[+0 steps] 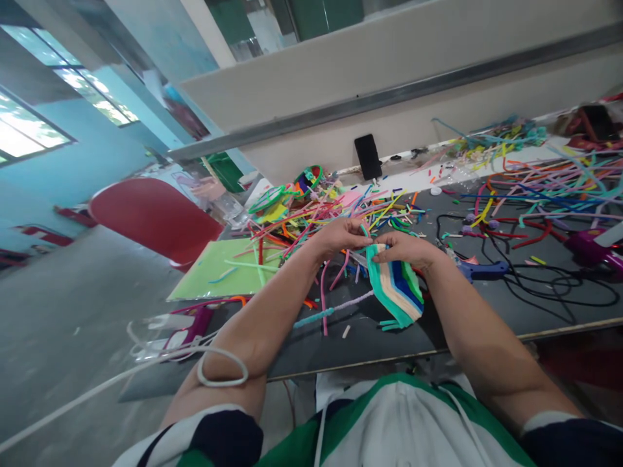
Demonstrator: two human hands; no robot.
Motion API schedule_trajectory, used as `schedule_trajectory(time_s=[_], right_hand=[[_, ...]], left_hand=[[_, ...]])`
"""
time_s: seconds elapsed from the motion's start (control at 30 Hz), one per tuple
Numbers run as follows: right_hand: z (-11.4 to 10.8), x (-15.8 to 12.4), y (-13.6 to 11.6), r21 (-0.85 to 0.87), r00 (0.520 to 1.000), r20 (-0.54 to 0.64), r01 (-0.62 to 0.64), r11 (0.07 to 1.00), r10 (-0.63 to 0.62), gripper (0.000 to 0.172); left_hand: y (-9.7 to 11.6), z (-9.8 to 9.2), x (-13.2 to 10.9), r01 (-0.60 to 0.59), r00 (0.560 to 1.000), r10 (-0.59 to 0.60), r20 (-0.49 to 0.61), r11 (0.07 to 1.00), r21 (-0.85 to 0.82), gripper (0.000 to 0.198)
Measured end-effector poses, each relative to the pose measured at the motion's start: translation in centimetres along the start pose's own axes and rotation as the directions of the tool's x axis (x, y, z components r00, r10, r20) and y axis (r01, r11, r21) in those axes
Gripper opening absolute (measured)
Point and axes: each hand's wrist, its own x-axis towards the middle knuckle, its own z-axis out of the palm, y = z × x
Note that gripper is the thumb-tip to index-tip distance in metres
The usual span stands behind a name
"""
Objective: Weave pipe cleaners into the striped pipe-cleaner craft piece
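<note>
A panel of pipe cleaners [395, 285] laid side by side, striped teal, peach, blue and green, hangs bent over the table. My right hand [403, 250] is closed on its top edge, thumb in front. Close beside it, my left hand [346, 235] pinches a short teal strand [364, 229] at the panel's upper left corner; whether that strand belongs to the panel cannot be made out. A purple and light-blue fuzzy strand [331, 311] lies on the table to the left of the panel. Behind my hands spreads a heap of loose coloured pipe cleaners [311, 217].
A blue-handled tool [487, 270] and black cables [549, 295] lie right. Purple devices [596, 250] stand at either side. A phone [368, 157] leans on the back panel. A white cord [121, 373] crosses my left forearm. A red chair [150, 217] stands left.
</note>
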Motion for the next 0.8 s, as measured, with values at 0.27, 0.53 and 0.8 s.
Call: schedule_trajectory(time_s=[0.27,0.53,0.8], right_hand=[[0.0,0.2,-0.2,-0.294,0.998,-0.031,0.036,0.955,-0.047,0.034],[0.4,0.6,-0.3,-0.619,0.981,-0.166,-0.023,0.785,-0.102,0.042],[0.9,0.5,-0.3,-0.571,0.981,-0.171,-0.023,0.82,-0.091,0.015]], left_hand=[[-0.9,0.9,-0.1,-0.098,0.976,0.123,-0.179,0.985,0.141,0.025],[-0.6,1.7,-0.1,-0.124,0.966,0.163,-0.2,0.973,0.194,0.025],[-1.2,1.3,0.2,-0.117,0.97,0.152,-0.189,0.975,0.187,0.029]])
